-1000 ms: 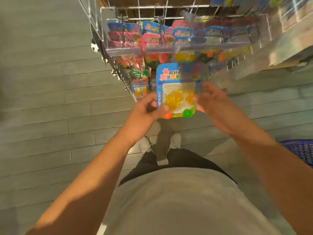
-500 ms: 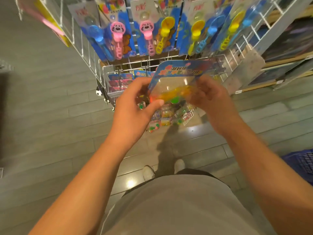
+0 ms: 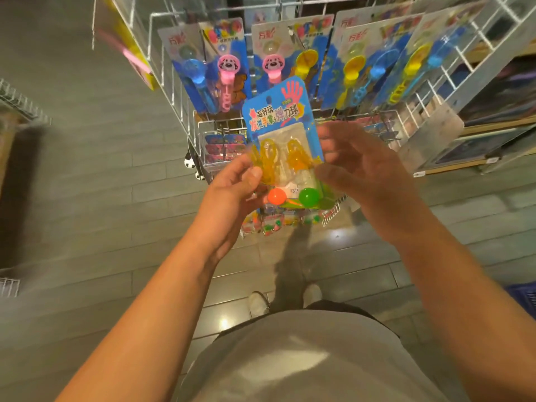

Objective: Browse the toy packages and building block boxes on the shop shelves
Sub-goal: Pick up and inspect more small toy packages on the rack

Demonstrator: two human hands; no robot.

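I hold a blue blister-card toy package (image 3: 278,123) upright in front of the wire rack. It carries two yellow sticky hands, an orange ball and a green ball. My left hand (image 3: 235,195) grips its lower left edge, thumb on the front. My right hand (image 3: 359,169) is at the package's right edge, blurred, fingers spread; whether it grips or only touches, I cannot tell. Behind the package hang several bubble-wand cards (image 3: 226,65) in blue, pink and yellow.
A white wire display rack (image 3: 179,111) stands straight ahead, with a lower basket of small packages (image 3: 220,146). Wooden shelves (image 3: 493,123) run at the right. A blue shopping basket (image 3: 525,300) sits at the right edge. Grey plank floor (image 3: 87,198) lies to the left.
The package has been tipped up from a flat, tilted hold to face me upright. The view has risen, so the hanging bubble-wand cards now fill the top.
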